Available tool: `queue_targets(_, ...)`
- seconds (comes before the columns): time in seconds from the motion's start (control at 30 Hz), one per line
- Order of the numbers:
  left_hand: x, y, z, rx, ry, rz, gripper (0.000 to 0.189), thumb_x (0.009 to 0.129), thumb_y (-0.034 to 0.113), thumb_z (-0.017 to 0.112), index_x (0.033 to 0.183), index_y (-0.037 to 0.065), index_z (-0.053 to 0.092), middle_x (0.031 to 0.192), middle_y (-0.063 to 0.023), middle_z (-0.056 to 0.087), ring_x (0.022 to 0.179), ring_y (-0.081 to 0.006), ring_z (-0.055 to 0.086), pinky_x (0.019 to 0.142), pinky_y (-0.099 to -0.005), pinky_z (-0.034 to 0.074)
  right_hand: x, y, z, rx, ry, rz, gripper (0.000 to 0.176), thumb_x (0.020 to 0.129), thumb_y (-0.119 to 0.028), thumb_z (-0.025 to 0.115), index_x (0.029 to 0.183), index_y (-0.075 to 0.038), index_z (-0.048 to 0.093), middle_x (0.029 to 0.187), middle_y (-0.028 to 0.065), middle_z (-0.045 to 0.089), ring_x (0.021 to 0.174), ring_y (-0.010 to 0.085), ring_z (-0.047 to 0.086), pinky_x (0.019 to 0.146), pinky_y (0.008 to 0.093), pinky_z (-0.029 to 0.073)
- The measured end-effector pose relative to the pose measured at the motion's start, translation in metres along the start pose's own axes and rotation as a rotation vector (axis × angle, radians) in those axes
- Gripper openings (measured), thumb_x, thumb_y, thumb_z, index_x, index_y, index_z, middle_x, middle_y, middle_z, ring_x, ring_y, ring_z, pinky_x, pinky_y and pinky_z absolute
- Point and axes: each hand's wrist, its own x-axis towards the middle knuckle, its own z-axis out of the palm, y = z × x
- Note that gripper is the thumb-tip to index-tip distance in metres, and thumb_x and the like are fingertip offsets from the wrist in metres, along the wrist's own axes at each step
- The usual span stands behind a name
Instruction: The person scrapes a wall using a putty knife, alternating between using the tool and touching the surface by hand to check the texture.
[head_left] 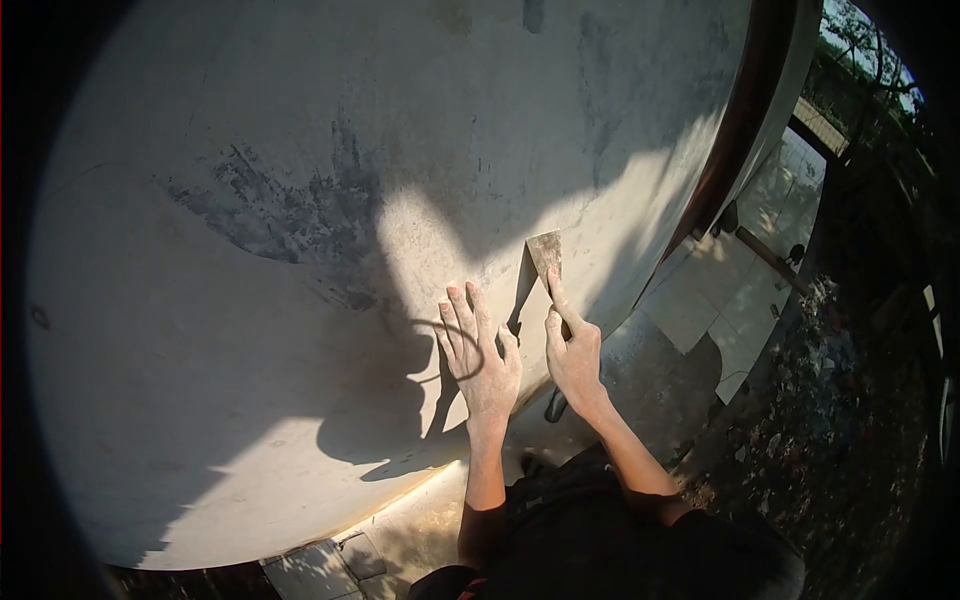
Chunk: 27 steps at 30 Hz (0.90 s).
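A pale plastered wall (230, 360) fills most of the view, with dark grey scuffed patches (290, 205) on it. My left hand (480, 355) lies flat against the wall, fingers spread and dusted with white powder. To its right, my right hand (574, 355) is wrapped round a putty knife (545, 252), index finger stretched along the blade. The wide blade edge points up and is close to the wall, its shadow falling just left of it. The knife's handle is hidden in my fist.
A dark reddish-brown vertical strip (725, 140) borders the wall on the right. Beyond it are pale floor tiles (715, 275) and a dark pipe-like bar (770, 258). Rubble and leaf litter (800, 430) cover the ground at the lower right. Paving (385, 530) runs below the wall.
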Motion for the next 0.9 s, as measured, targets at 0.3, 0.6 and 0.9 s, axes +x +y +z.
queue_targets(0.3, 0.0, 0.001, -0.002, -0.014, -0.028, -0.024, 0.07, 0.093, 0.015, 0.05, 0.155, 0.007, 0.017, 0.16, -0.0188, 0.011, 0.148, -0.0375, 0.011, 0.12, -0.0527, 0.011, -0.005, 0.018, -0.001, -0.107, 0.01, 0.004, 0.057, 0.091, -0.008, 0.054, 0.144, -0.026, 0.046, 0.056, 0.0136, 0.049, 0.049, 0.017, 0.045, 0.056, 0.0346, 0.043)
queue_targets(0.6, 0.003, 0.002, -0.005, -0.003, -0.033, -0.014, 0.07, 0.093, 0.016, 0.05, 0.154, 0.006, 0.017, 0.16, -0.0201, 0.012, 0.148, -0.0377, 0.012, 0.12, -0.0518, 0.01, -0.003, 0.006, -0.001, -0.049, -0.012, -0.021, 0.054, 0.094, -0.002, 0.049, 0.144, -0.021, 0.046, 0.062, 0.0046, 0.031, 0.055, 0.009, 0.03, 0.052, 0.0284, 0.036)
queue_targets(0.9, 0.003, 0.002, -0.005, 0.011, -0.044, -0.019, 0.071, 0.093, 0.016, 0.05, 0.154, 0.006, 0.017, 0.161, -0.0188, 0.01, 0.149, -0.0358, 0.01, 0.12, -0.0516, 0.01, 0.0, -0.004, -0.004, -0.108, 0.039, -0.028, 0.057, 0.093, -0.006, 0.052, 0.145, -0.028, 0.044, 0.056, 0.0089, 0.037, 0.05, 0.0138, 0.036, 0.053, 0.0322, 0.04)
